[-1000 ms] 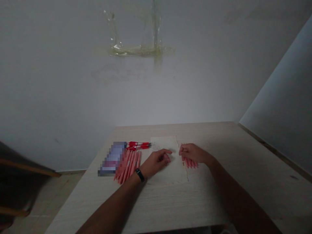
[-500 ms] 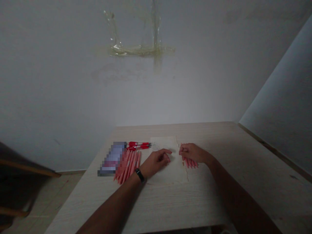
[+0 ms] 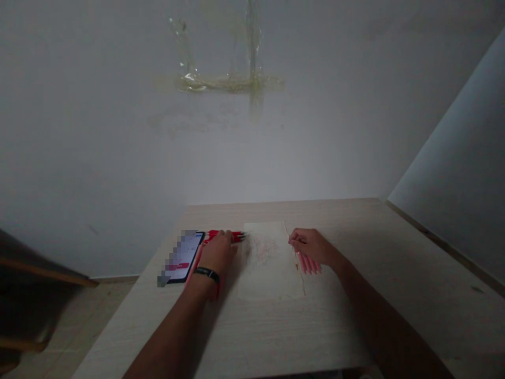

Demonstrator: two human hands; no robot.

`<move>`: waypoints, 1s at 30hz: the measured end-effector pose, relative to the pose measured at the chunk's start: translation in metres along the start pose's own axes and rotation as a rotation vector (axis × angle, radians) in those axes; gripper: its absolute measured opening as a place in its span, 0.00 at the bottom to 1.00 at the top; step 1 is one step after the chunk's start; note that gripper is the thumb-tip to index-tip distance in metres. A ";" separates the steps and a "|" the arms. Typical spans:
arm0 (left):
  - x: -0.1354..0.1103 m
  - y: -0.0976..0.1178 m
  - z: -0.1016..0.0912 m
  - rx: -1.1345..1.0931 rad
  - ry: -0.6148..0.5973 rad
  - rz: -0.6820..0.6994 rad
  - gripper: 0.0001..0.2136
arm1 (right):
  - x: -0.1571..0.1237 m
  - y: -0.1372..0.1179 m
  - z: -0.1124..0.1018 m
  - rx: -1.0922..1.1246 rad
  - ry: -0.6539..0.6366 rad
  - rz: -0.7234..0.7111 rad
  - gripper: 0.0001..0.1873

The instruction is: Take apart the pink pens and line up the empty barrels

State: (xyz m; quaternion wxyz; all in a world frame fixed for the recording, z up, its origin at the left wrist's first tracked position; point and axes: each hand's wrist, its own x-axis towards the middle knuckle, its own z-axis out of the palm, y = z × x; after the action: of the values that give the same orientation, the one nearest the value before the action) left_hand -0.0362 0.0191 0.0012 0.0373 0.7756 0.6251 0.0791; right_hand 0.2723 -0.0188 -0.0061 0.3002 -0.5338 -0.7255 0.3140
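My left hand lies palm down over the red pens and the pink pens at the left of the sheet of paper; its fingers are hidden from view. My right hand rests curled at the paper's right edge, fingers closed above a small bunch of pink pens. Faint red scribbles show on the paper. A black band sits on my left wrist.
A phone with a lit screen lies left of the pens on the pale wooden table. A grey wall with tape remains rises behind. A dark wooden chair stands at the far left.
My left hand has moved left off the paper onto the red and pink pens. My right hand has barely shifted.
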 end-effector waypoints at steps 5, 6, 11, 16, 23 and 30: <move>0.004 -0.020 -0.004 0.059 -0.073 -0.082 0.14 | 0.000 0.003 0.003 0.014 0.009 -0.020 0.11; 0.005 -0.021 -0.003 0.058 -0.080 -0.074 0.14 | 0.000 0.004 0.003 0.018 0.008 -0.022 0.11; 0.007 -0.019 0.005 0.061 -0.088 -0.032 0.11 | 0.000 0.004 0.003 0.035 0.003 -0.040 0.11; 0.005 -0.013 0.008 0.031 -0.087 -0.021 0.14 | 0.000 0.002 0.004 0.018 -0.010 -0.011 0.12; 0.000 -0.003 0.001 -0.012 -0.064 0.028 0.18 | 0.000 0.003 0.006 0.021 -0.025 -0.019 0.12; -0.001 0.000 -0.001 0.021 -0.086 -0.016 0.20 | 0.001 0.005 0.006 0.008 -0.042 0.001 0.12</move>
State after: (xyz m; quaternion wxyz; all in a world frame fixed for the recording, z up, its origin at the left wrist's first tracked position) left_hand -0.0361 0.0181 0.0018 0.0566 0.7736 0.6299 0.0389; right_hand 0.2699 -0.0173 -0.0137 0.2868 -0.5262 -0.7301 0.3282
